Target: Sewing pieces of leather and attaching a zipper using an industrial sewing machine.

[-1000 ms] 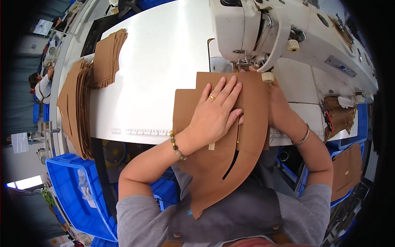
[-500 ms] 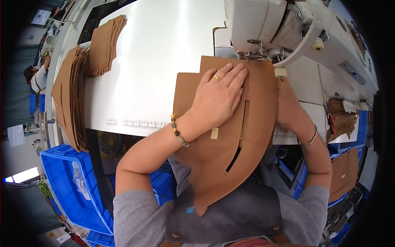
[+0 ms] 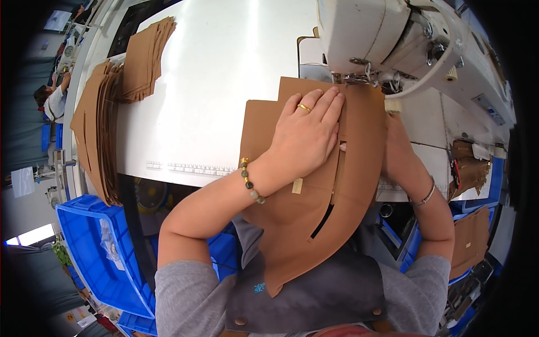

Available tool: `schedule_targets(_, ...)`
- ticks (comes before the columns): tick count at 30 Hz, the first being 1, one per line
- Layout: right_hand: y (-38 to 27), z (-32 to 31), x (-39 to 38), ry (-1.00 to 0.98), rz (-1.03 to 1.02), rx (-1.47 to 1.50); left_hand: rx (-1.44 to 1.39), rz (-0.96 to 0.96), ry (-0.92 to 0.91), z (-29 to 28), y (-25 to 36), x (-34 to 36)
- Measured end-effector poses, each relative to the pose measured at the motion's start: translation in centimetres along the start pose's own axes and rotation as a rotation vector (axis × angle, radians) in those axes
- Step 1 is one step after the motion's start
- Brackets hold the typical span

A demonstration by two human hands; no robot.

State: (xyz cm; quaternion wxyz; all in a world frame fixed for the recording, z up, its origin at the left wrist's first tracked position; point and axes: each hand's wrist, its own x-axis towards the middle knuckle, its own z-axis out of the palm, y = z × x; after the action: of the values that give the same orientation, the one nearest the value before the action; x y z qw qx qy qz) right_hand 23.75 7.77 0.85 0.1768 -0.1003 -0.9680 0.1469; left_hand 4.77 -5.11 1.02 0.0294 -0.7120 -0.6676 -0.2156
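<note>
A brown panel (image 3: 353, 191), perhaps leather, lies under the sewing machine's head (image 3: 359, 73) and drapes down over my apron. It has a long narrow slot with a zipper-like strip and a small pale tag (image 3: 297, 186). My left hand (image 3: 309, 129) presses flat on its upper part, fingers stretched toward the presser foot. My right hand (image 3: 397, 140) is at the panel's right edge, its fingers hidden beneath. A fingertip shows through the slot's upper end; I cannot tell whose hand it belongs to.
Stacks of brown pieces (image 3: 95, 135) stand on the white table (image 3: 208, 84) at left. A blue crate (image 3: 95, 241) is below them. More brown pieces (image 3: 470, 168) and blue bins (image 3: 494, 180) sit at right. Another person (image 3: 53, 101) works far left.
The panel and both hands have shifted slightly to the right in the picture, along with the machine. A fingertip now shows in the slot.
</note>
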Motion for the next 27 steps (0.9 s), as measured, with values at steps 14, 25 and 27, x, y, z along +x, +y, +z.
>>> schedule_targets(14,-0.4,0.0,0.3,-0.067,0.029,-0.140,0.011,-0.033,0.109,1.7,-3.9,3.5)
schedule_targets(25,-1.0,-1.0,0.5,-0.065,0.085,-0.014,-0.046,-0.050,-0.010,0.9,-5.5,5.0)
schedule_targets(27,-1.0,-0.9,0.5,-0.056,0.077,-0.012,-0.048,-0.034,-0.020,-0.3,-4.6,3.7)
